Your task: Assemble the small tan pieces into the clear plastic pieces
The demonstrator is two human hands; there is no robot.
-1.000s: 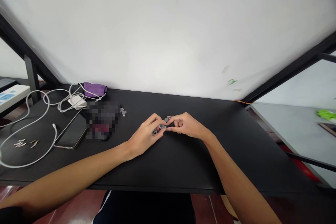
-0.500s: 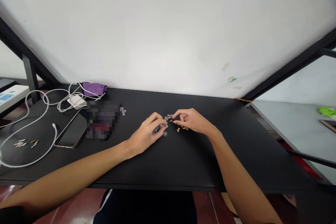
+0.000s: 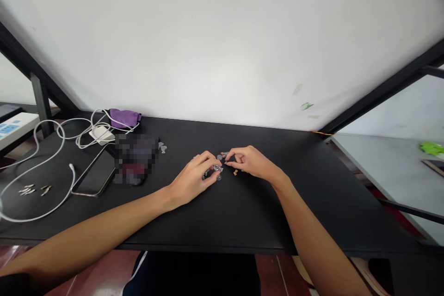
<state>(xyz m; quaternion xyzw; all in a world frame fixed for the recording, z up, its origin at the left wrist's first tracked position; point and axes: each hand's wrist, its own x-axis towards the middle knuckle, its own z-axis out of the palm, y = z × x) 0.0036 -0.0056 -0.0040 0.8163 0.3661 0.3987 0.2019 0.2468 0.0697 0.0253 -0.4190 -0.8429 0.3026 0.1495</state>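
Both hands meet over the middle of a black table (image 3: 243,212). My left hand (image 3: 194,176) is closed in a pinch on a small clear, silvery part (image 3: 217,168). My right hand (image 3: 250,162) pinches a tiny brown piece close to that part, fingertips nearly touching the left ones. A few more small brown pieces (image 3: 236,172) and clear parts (image 3: 218,177) lie on the table between and under the hands. What the pieces are is too small to tell.
A phone (image 3: 95,173) lies to the left beside a blurred dark object (image 3: 135,159). White cables (image 3: 52,157) with a charger (image 3: 101,134) and a purple cloth (image 3: 125,117) sit at the far left. Small metal bits (image 3: 34,189) lie near the left edge. A white wall rises behind.
My right hand drew away to the right and back again to the left hand, now holding a brown piece. The left hand stayed almost still on the clear part.
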